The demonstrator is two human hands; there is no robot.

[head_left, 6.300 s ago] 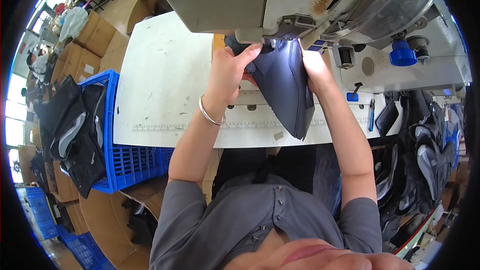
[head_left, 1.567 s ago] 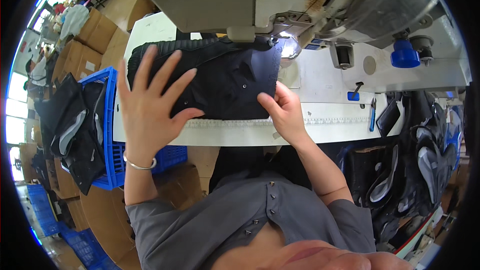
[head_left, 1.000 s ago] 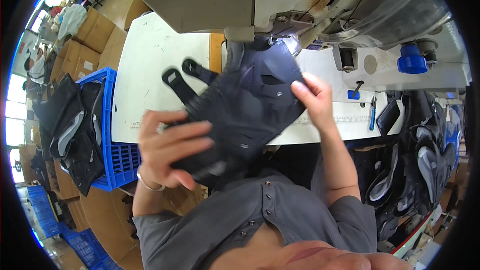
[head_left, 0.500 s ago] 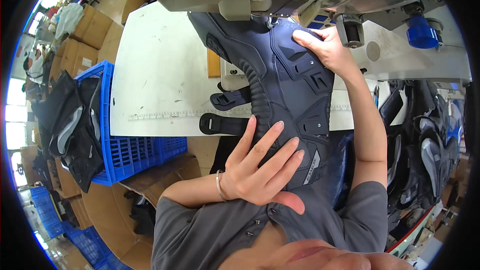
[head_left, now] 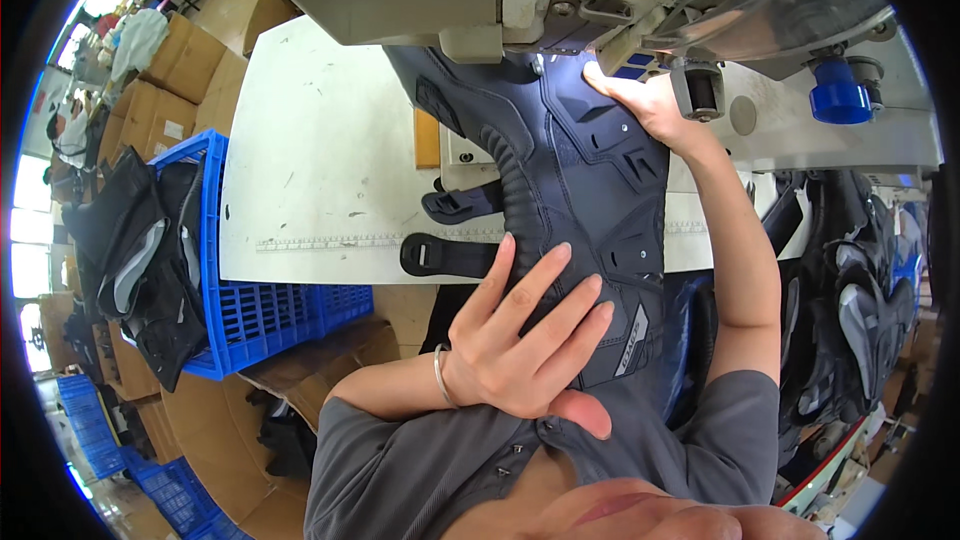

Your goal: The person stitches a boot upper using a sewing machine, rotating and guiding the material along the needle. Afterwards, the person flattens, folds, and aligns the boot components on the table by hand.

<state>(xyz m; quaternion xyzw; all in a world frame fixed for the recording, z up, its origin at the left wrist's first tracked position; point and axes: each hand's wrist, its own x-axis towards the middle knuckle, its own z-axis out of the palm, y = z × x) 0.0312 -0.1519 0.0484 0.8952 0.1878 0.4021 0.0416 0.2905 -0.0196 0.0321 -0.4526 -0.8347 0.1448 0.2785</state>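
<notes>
Positioning black padded upper for stitching, seemingly: it lies under flat-spread left grip, runs beyond to sewing machine; right grip has thumb over edge, fingers hidden, closure unclear. Next likely calls for steady two-handed guiding.

Right of centre, low, my black piece bears a lettered label; centre-left, ruler markings line my bench.
</notes>
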